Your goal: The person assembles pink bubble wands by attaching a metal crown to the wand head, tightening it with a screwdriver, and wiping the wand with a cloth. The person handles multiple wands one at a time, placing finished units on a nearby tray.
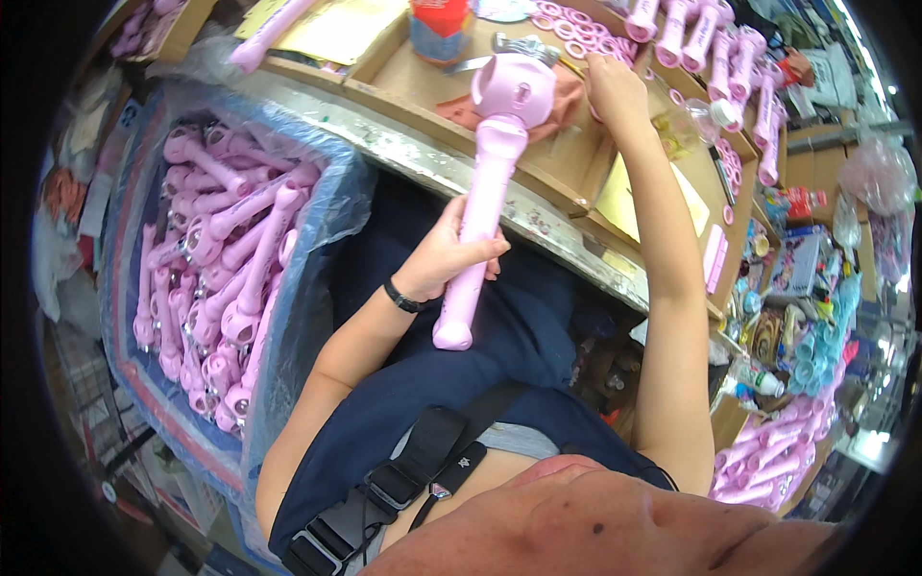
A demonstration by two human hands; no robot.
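Pink wand [485, 182] — left hand [444, 254] holding, right hand [615, 88] apart

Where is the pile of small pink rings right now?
The pink rings lie at the top of the head view on the wooden workbench, just beyond the right hand and right of the pink wand.

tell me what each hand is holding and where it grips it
The left hand grips a pink toy wand around the lower part of its handle, round head up. The right hand reaches to the pink rings on the bench; whether it holds one cannot be told.
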